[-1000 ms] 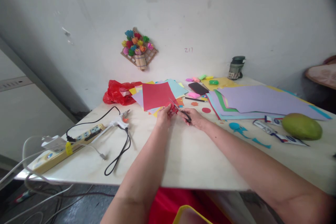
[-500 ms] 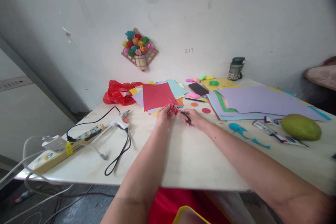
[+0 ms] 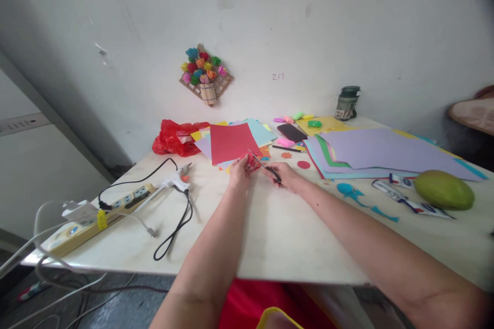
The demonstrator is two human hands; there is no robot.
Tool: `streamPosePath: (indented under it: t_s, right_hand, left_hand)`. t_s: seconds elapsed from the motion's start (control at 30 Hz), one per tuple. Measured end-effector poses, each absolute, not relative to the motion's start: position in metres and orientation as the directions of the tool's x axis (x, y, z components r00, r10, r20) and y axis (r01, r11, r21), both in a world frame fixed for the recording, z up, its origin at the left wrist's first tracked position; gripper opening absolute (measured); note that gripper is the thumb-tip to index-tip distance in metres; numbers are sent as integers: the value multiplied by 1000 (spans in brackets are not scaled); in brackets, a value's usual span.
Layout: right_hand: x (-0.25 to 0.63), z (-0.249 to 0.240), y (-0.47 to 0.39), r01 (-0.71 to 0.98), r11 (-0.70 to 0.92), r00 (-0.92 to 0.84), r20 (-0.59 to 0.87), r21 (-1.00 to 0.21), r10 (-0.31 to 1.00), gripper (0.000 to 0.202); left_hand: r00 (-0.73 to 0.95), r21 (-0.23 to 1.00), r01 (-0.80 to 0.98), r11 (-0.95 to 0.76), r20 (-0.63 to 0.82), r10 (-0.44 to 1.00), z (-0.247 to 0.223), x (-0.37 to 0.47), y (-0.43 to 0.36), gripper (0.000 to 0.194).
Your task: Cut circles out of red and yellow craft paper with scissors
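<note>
Near the middle of the white table, my left hand [image 3: 241, 169] is closed on a small piece of red paper [image 3: 252, 161]. My right hand [image 3: 283, 176] grips black-handled scissors [image 3: 275, 174], whose blades point up and left and reach the red piece. Just behind my left hand lies a large red sheet [image 3: 233, 142] on a pile of coloured paper. A red paper circle [image 3: 303, 164] and an orange cut-out [image 3: 286, 155] rest on the table behind and to the right of my right hand.
A glue gun [image 3: 178, 181] and a power strip [image 3: 100, 218] with cables are at left. Blue scraps [image 3: 351, 191], white-and-blue tubes [image 3: 389, 190], a green fruit [image 3: 443, 189] and purple sheets [image 3: 386, 149] lie at right. A red bag [image 3: 175, 138] and a bottle [image 3: 347, 103] stand behind.
The red piece in my left hand has turned or shifted slightly at the scissor blades. Both hands remain in nearly the same place. The whole view has moved a little.
</note>
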State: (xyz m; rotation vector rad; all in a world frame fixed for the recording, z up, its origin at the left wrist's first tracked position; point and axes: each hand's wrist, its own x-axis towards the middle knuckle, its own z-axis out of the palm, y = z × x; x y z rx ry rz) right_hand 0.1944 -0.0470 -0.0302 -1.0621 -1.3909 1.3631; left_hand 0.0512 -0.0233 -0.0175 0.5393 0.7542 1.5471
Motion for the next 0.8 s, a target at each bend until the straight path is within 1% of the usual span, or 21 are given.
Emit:
streamPosePath:
  t_s: [0.2,0.43,0.6,0.8]
  right_hand:
    - [195,-29,-48,3,19,-243,17,-1000,970,30]
    - [195,-29,-48,1,18,-250,17,-1000,968,28]
    - [196,-25,-52,-12,17,-282,20,-1000,959,30]
    - [198,-23,-53,-29,-20,-273,-12,-999,962,33]
  left_hand:
    - [-103,759,-651,1,-90,991,-21,52,-20,16]
    - [-144,741,-671,-19,-106,984,-19,52,-21,14]
    - [-102,755,-656,-8,-78,992,-21,51,-20,9]
    - [-62,770,-638,0,-51,997,-23,50,-20,14]
